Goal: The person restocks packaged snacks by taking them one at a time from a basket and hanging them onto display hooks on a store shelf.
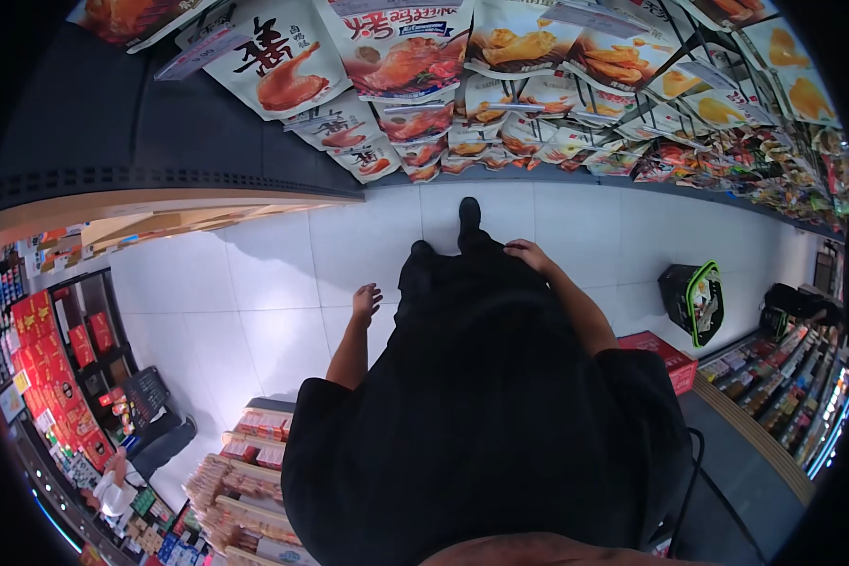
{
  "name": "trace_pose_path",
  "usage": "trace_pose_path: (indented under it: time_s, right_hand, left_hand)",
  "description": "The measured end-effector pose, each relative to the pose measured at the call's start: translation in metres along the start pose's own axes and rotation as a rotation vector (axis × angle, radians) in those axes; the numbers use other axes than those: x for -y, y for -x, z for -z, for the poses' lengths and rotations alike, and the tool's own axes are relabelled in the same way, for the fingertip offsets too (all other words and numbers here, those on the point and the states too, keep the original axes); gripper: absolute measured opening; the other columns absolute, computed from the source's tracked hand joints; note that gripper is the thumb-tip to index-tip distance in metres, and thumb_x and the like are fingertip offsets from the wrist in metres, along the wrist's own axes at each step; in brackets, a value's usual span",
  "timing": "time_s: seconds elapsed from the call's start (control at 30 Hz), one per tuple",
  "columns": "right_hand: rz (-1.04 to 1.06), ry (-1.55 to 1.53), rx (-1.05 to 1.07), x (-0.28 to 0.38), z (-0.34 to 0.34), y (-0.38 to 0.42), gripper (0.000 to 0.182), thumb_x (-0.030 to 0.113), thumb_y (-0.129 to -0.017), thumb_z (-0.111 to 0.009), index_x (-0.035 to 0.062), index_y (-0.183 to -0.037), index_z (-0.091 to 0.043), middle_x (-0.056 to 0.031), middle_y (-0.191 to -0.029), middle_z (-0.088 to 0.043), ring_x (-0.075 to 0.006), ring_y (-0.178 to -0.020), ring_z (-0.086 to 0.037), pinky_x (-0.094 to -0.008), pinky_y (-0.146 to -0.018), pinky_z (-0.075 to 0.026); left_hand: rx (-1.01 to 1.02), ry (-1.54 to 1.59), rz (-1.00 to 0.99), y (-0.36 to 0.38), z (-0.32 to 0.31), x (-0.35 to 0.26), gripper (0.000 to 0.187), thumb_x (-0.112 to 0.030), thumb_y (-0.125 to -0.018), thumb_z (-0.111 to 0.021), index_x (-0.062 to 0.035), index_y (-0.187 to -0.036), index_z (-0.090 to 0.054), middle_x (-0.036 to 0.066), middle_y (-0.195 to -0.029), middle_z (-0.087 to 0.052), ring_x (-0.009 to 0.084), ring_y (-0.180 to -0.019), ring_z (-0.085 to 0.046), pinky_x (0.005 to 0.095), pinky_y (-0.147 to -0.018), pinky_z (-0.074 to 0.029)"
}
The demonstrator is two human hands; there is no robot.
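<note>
Bright overhead light, soft floor shadows, heavy fisheye distortion, dark corners.

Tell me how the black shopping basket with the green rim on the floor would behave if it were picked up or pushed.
The shopping basket looks like rigid plastic, so it would probably keep its shape when lifted. It stands on smooth, glossy floor tiles, so a push would likely make it slide rather than tip. Something pale lies inside; it seems lightly loaded, though that is hard to tell. Both hands hang empty: left hand, right hand.

floor tiles: white | clothes: black | basket: black, green rim | box: red
</note>
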State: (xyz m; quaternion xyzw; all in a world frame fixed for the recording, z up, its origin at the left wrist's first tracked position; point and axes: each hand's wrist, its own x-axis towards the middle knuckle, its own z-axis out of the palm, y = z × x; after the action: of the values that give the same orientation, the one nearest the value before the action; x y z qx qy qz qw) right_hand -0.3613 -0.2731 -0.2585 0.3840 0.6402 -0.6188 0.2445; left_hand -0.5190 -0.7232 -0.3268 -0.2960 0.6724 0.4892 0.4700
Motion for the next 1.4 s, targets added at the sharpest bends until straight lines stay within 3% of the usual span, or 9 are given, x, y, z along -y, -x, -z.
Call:
trace_pose_path:
  time_s: [0.4,0.47,0.8,1.0,1.23,1.4]
  right_hand:
    - [-0.041,0.071,0.139,0.000,0.003,-0.010,0.047,0.031,-0.079,-0.061,0.0059,-0.119,-0.058,-0.0136,-0.117,-0.058,-0.0227,-0.111,-0.053,-0.0322,-0.097,-0.040]
    - [0.064,0.170,0.155,-0.004,0.002,-0.013,0.049,0.033,-0.079,-0.062,0.0076,-0.120,-0.058,-0.0133,-0.120,-0.057,-0.0243,-0.114,-0.052,-0.0321,-0.099,-0.038]
    - [0.000,0.118,0.056,-0.006,-0.006,0.000,0.048,0.035,-0.078,-0.068,0.0113,-0.118,-0.059,-0.0115,-0.122,-0.055,-0.0247,-0.118,-0.048,-0.0341,-0.101,-0.035]
    - [0.126,0.430,-0.063,-0.020,-0.011,0.017,0.050,0.038,-0.074,-0.071,0.0111,-0.115,-0.059,-0.0130,-0.117,-0.059,-0.0291,-0.113,-0.052,-0.0366,-0.097,-0.040]
    - [0.055,0.438,-0.302,-0.064,-0.017,0.081,0.060,0.052,-0.072,-0.070,0.0078,-0.111,-0.060,-0.0147,-0.111,-0.061,-0.0294,-0.107,-0.057,-0.0366,-0.092,-0.044]
    - [0.023,0.585,-0.159,-0.064,-0.001,0.091,0.075,0.065,-0.066,-0.068,0.0053,-0.110,-0.061,-0.0176,-0.112,-0.060,-0.0311,-0.108,-0.056,-0.0375,-0.093,-0.044]
  left_hand:
    - [0.025,0.021,-0.074,0.010,-0.001,-0.012,0.037,-0.032,-0.092,-0.048,-0.0130,-0.122,-0.053,0.007,-0.117,-0.060,0.0211,-0.105,-0.058,0.0400,-0.086,-0.043]
    - [0.024,0.040,-0.069,0.010,0.004,-0.009,0.036,-0.033,-0.092,-0.048,-0.0132,-0.122,-0.052,0.007,-0.117,-0.060,0.0210,-0.105,-0.058,0.0398,-0.085,-0.043]
    - [-0.011,0.033,-0.057,0.006,0.020,0.008,0.033,-0.033,-0.093,-0.046,-0.0142,-0.120,-0.053,0.005,-0.114,-0.062,0.0195,-0.101,-0.060,0.0393,-0.081,-0.044]
    - [0.032,0.014,-0.052,0.005,0.023,0.026,0.032,-0.032,-0.093,-0.047,-0.0142,-0.119,-0.054,0.006,-0.115,-0.062,0.0199,-0.101,-0.060,0.0391,-0.080,-0.043]
    - [0.106,-0.038,0.024,-0.008,0.023,0.067,0.032,-0.031,-0.093,-0.046,-0.0149,-0.120,-0.054,0.006,-0.115,-0.062,0.0199,-0.101,-0.060,0.0376,-0.079,-0.044]
    - [0.059,0.020,-0.019,0.009,0.013,0.070,0.032,-0.029,-0.094,-0.043,-0.0146,-0.121,-0.052,0.006,-0.114,-0.061,0.0197,-0.101,-0.059,0.0372,-0.079,-0.044]
